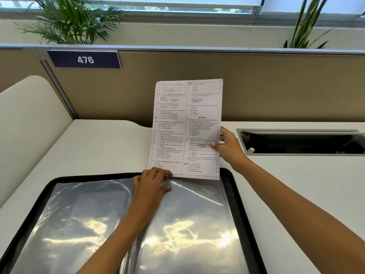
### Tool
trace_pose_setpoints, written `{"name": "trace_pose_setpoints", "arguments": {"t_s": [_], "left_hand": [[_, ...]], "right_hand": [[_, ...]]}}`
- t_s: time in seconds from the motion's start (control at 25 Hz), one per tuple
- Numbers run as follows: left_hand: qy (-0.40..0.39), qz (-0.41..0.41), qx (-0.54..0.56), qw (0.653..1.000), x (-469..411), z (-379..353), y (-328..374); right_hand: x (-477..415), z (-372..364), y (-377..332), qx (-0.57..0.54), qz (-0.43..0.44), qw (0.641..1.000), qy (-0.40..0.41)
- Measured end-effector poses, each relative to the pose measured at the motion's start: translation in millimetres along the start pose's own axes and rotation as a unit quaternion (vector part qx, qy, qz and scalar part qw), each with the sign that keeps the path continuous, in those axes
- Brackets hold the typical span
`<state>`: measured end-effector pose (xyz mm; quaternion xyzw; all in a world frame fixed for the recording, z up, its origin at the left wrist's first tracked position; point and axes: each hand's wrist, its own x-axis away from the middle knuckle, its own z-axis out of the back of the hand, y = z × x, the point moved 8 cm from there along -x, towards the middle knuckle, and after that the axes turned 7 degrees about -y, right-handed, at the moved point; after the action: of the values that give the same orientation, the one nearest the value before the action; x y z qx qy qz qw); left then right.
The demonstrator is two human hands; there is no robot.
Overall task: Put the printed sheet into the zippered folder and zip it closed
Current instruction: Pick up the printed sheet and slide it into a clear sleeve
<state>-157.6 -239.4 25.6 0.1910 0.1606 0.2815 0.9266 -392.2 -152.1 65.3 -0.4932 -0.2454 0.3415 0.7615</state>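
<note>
A clear plastic zippered folder with a black zip border lies flat on the white desk, close to me. The printed sheet, white with two columns of small text, stands nearly upright with its bottom edge at the folder's far edge. My right hand pinches the sheet's right edge, thumb on the front. My left hand rests on the folder's far edge, fingers at the clear cover and touching the sheet's lower left corner. Whether the sheet's bottom edge is inside the folder's opening I cannot tell.
A beige partition with a blue "476" sign runs behind the desk. A recessed cable tray with an open lid sits at the right. A white curved side panel rises at the left. Plants stand behind the partition.
</note>
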Motion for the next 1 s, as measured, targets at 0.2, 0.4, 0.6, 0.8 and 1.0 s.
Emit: {"name": "trace_pose_setpoints", "arguments": {"t_s": [0.2, 0.4, 0.6, 0.8, 1.0], "left_hand": [[-0.006, 0.000, -0.006, 1.000, -15.0, 1.1, 3.7], [-0.012, -0.001, 0.054, 0.998, -15.9, -3.3, 5.2], [-0.044, -0.027, 0.049, 0.997, -22.5, -11.6, 11.4], [-0.033, -0.045, 0.010, 0.998, -25.5, -16.3, 17.1], [-0.025, -0.052, 0.003, 0.998, -21.8, -15.7, 17.0]], "right_hand": [[-0.2, -1.4, 5.2, -0.039, -0.010, 0.999, -0.010], [0.3, -5.2, 14.8, -0.059, -0.023, 0.998, -0.022], [2.9, -5.8, 23.5, -0.054, -0.039, 0.997, -0.027], [6.6, -8.5, 28.8, -0.064, -0.055, 0.996, -0.019], [7.5, -9.2, 35.6, -0.080, -0.072, 0.994, -0.024]]}}
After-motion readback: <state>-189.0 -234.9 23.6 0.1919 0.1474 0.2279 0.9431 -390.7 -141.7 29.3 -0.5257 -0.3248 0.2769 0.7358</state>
